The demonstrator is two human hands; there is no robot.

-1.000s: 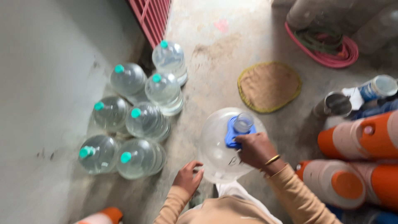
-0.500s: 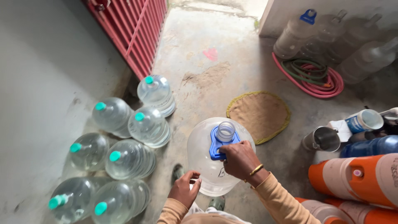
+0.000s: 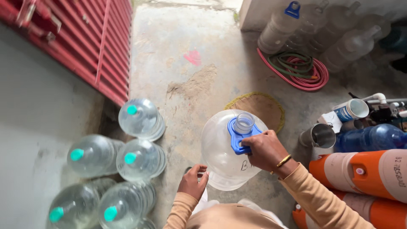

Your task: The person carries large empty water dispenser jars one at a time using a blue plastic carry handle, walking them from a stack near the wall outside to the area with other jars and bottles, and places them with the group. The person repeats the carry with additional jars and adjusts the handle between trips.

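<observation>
1. Right hand (image 3: 263, 150) is gripping the blue handle (image 3: 238, 136) at the neck of the big clear jug (image 3: 227, 150), fingers curled tight around it.
2. Left hand (image 3: 193, 181) is hovering by the jug's lower side, fingers loosely bent, holding nothing.
3. Jug is sitting uncapped mid-floor, just beside the round mat (image 3: 259, 107), right of the capped filled jugs (image 3: 140, 159).
4. Step looks like lifting or shifting the jug.
5. Next move is probably needing the left hand supporting the body.
</observation>
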